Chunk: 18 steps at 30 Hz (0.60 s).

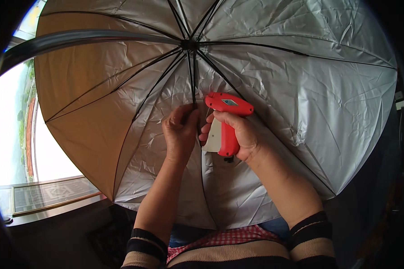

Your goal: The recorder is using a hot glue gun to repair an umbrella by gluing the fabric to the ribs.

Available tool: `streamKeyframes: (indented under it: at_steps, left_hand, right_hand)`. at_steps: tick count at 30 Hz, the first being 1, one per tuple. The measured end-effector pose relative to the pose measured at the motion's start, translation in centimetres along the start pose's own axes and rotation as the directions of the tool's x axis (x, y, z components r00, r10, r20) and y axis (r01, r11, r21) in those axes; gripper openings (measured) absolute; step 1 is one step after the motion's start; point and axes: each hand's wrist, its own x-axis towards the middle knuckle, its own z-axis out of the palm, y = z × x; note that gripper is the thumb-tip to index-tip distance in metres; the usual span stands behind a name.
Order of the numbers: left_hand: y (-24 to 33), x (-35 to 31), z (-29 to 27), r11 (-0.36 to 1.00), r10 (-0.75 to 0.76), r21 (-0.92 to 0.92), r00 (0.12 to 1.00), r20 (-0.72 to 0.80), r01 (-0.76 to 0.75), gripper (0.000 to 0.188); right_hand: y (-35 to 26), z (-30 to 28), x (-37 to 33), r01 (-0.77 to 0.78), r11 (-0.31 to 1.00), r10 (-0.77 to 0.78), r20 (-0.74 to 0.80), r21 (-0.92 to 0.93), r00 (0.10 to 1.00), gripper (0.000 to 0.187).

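An opened umbrella (274,76) fills the view, its silvery inner side facing me and its thin black ribs meeting at a dark hub (189,45). In my right hand (240,134) is a red and white tagging gun (229,132), gripped by its handle with the nose pointing left. My left hand (180,130) is beside it, thumb and fingers pinched at a black rib (194,85) just below the hub. Whether fabric or thread is also between those fingers is hidden.
A thick dark curved bar (90,38) runs from the left edge to the hub. Beyond the umbrella's left edge are a bright window (13,134) and a sill with a patterned panel (54,193). A red checked cloth (229,235) lies at my waist.
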Motion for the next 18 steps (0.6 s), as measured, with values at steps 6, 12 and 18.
streamKeyframes:
  at_steps: [6, 12, 18]
  left_hand:
    - [0.03, -0.21, -0.03, 0.999, 0.021, 0.027, 1.0, -0.015, -0.02, 0.014]
    - [-0.15, -0.16, 0.12, 1.0, -0.003, -0.007, 1.0, -0.018, 0.002, 0.015]
    - [-0.74, -0.13, -0.1, 0.999, 0.006, -0.04, 1.0, -0.016, -0.006, 0.012]
  right_hand:
    - [-0.16, -0.15, -0.23, -0.072, 0.997, 0.072, -0.004, -0.041, 0.997, 0.029]
    - [-0.61, -0.49, -0.22, -0.102, 0.994, 0.105, 0.054, -0.048, 0.993, 0.029]
    - [-0.82, -0.51, -0.04, -0.117, 0.993, 0.117, 0.203, -0.011, 0.972, 0.027]
